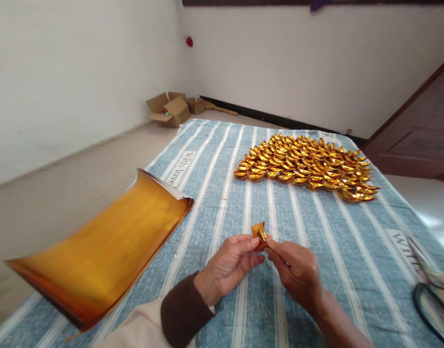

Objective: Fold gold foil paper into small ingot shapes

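A small folded piece of gold foil paper (259, 231) is pinched between both hands over the middle of the table. My left hand (234, 261) grips its left side between thumb and fingers. On the right side, my right hand (296, 266) has its fingertips closed on the lower edge of the same piece. Beyond the hands, many finished gold paper ingots (302, 164) stand packed in rows. A stack of gold foil paper sheets (109, 241) lies to the left, its corners curling up.
Black-handled scissors (430, 299) lie at the right edge of the striped blue tablecloth (214, 212). Open cardboard boxes (173, 111) sit on the floor past the far left corner. A brown wooden door (421, 125) stands at the right, and white walls lie behind.
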Action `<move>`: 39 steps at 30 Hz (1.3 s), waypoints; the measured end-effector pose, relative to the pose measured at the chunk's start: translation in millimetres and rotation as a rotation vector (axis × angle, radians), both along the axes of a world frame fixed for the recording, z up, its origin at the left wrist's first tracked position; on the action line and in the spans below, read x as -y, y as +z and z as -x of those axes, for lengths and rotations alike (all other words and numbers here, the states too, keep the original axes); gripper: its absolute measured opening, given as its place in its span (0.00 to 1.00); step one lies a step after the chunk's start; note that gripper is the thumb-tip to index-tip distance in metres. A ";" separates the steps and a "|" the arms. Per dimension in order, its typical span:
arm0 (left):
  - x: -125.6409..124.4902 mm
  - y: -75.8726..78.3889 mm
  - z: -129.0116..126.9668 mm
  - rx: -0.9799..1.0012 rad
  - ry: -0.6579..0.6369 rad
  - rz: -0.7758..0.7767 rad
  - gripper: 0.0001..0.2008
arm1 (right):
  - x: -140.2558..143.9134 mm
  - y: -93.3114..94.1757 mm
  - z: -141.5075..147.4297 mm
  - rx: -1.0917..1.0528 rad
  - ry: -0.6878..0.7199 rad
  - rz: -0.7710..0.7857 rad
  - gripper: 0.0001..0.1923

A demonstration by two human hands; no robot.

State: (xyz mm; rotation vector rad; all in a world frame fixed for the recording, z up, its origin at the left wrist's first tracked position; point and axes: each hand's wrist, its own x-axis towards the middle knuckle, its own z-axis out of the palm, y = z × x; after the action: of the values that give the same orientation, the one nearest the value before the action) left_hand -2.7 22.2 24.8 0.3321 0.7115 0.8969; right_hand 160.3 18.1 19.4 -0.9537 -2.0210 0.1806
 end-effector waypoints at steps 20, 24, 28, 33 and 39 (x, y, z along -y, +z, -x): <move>-9.6 1.3 2.2 -1.000 -0.088 -0.556 0.06 | -13.9 -3.2 -30.9 0.379 0.155 0.278 0.16; -9.0 -4.9 -1.2 -1.062 -0.038 -0.558 0.05 | -12.4 0.8 -26.5 0.288 0.137 0.411 0.10; -8.5 -7.5 -4.4 -1.060 0.001 -0.552 0.04 | -9.0 4.8 -16.2 0.171 0.000 0.544 0.11; -7.6 -4.2 -7.7 -1.115 0.028 -0.565 0.03 | -3.6 4.4 -4.8 0.061 -0.109 0.689 0.16; -7.8 -1.0 -9.0 -1.148 0.035 -0.603 0.03 | -0.6 0.8 1.3 -0.017 -0.191 0.714 0.14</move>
State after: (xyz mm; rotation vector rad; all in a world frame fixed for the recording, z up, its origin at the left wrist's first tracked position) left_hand 6.3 30.0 23.8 1.4411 1.4807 0.9004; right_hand 159.0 18.6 20.2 -1.5616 -1.8515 0.8385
